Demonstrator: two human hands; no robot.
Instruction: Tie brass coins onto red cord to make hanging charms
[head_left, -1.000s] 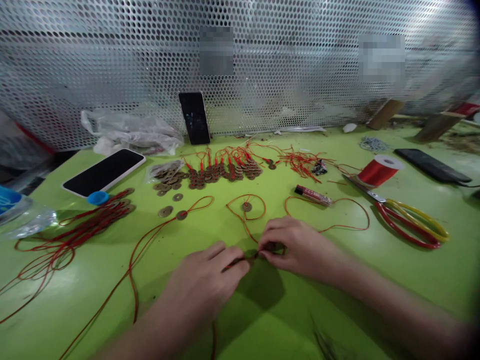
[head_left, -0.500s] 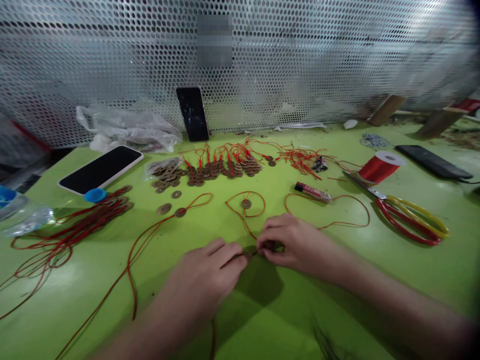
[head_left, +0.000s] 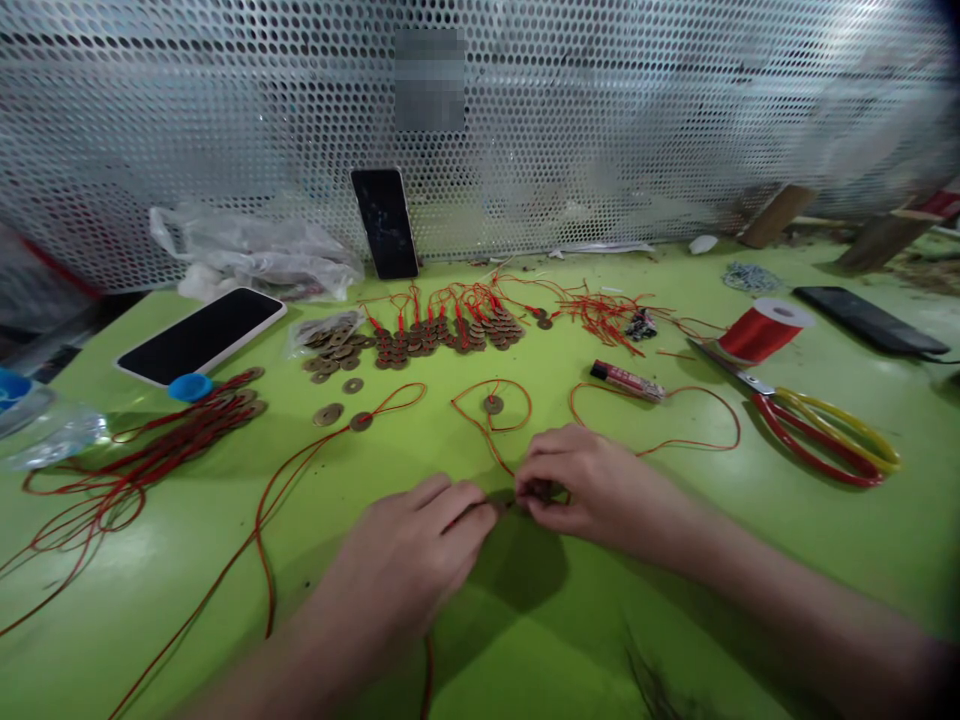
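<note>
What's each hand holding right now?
Left hand: pinched shut on the red cord.
Right hand: closed on a coin on that cord.

We are seeing a thin red cord (head_left: 491,455) lying looped around a brass coin (head_left: 493,405) and running down between our fingertips.

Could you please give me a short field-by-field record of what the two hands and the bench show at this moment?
left hand: fingers pinch a red cord
right hand: pinches the same cord, with something small and dark, hard to make out
nearby: coin inside a cord loop
scissors: lying right of the hands
spool: of red cord, behind the scissors
surface: green table
</note>
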